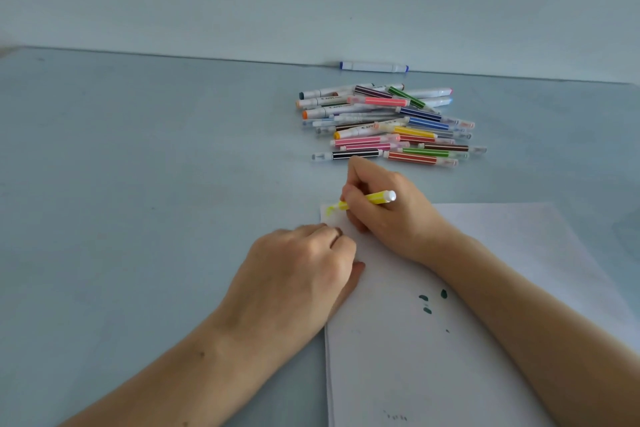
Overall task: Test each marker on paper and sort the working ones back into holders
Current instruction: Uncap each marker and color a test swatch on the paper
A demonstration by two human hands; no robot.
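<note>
Testing yellow marker (375, 198): right hand (384, 215) is gripping it, tip scribbling at the paper's (485, 253) far-left corner. Left hand (301, 263), fingers curled, is pressing the paper's left edge; I cannot tell whether it holds anything. I am advising light strokes, staying inside the edge. Marker pile (388, 125) is lying at 12 o'clock, near; open table (138, 166) toward 9 o'clock.

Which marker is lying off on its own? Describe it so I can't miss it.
Look past the pile of markers to the table's far edge at the wall. The lone marker lies there: white barrel, blue ends, apart from the pile.
</note>
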